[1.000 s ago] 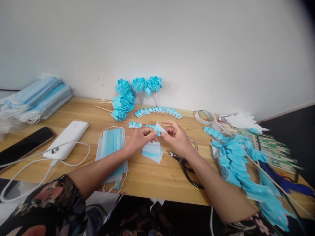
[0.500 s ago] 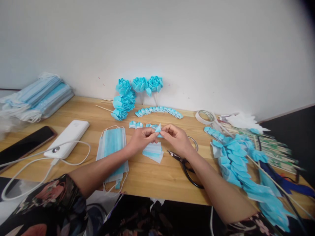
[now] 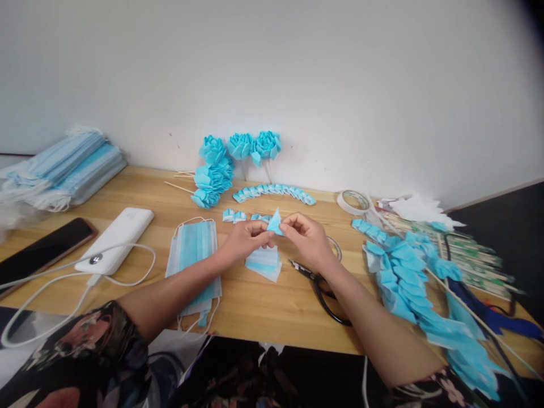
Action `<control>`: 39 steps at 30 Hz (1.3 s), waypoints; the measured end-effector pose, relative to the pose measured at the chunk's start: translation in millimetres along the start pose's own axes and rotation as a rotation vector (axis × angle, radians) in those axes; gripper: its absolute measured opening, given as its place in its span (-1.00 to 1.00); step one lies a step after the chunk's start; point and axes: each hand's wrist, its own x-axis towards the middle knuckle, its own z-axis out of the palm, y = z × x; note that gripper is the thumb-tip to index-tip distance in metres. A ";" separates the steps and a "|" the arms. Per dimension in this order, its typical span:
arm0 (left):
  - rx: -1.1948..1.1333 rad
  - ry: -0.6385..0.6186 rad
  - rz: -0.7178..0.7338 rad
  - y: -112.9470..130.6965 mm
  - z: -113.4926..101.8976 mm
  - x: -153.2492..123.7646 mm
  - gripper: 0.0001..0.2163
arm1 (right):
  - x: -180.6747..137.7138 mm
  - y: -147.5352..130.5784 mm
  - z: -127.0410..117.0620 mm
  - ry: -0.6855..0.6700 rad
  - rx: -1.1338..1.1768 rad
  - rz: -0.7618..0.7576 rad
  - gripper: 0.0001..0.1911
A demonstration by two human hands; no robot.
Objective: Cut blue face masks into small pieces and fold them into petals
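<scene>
Between my two hands is a small blue piece of mask fabric [image 3: 275, 221], folded to a point at the top. My left hand [image 3: 249, 237] pinches its left side, and my right hand [image 3: 304, 233] pinches its right side. Just below them lie cut pieces of mask fabric [image 3: 263, 265] in blue and white. Behind my fingers sit small folded blue pieces [image 3: 234, 216] in a short row, partly hidden by my hands. Scissors with black handles [image 3: 323, 292] lie under my right forearm, next to a partly hidden roll of tape [image 3: 335, 248].
Blue fabric flowers [image 3: 213, 173] on sticks stand at the back, behind a curved row of folded pieces [image 3: 274, 192]. Face masks [image 3: 193, 255], a power bank [image 3: 119, 238] and a phone [image 3: 46, 252] are on the left. A blue fabric heap [image 3: 403, 277] and a tape roll [image 3: 355, 202] lie right.
My right hand has shifted slightly right, away from the left. More of the folded fabric shows between my fingers, with its point standing taller.
</scene>
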 end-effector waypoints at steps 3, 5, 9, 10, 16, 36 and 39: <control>-0.003 -0.006 0.006 -0.1 -0.1 0.1 -0.75 | -0.1 -0.7 0.1 0.005 -0.013 -0.002 -0.83; 0.008 -0.013 0.007 0.0 0.0 0.3 -0.75 | -0.5 -1.5 0.3 0.011 -0.024 -0.005 -0.84; 0.035 -0.026 0.016 1.7 -0.9 0.8 -0.71 | -1.2 -3.3 1.3 0.014 -0.041 -0.011 -0.84; 0.036 -0.023 0.023 2.1 -1.4 0.8 -0.70 | -1.4 -3.5 1.5 0.011 -0.043 -0.011 -0.84; 0.039 -0.006 0.066 3.2 -3.6 0.3 -0.62 | -0.6 -0.9 1.6 -0.016 0.005 -0.005 -0.83; 0.262 0.070 0.151 5.0 -1.8 -4.2 -0.69 | 3.9 7.7 -1.8 -0.091 0.141 0.110 -0.48; 0.276 0.080 0.157 4.2 -1.2 -4.4 -0.69 | 4.2 8.6 -1.6 -0.101 0.183 0.129 -0.53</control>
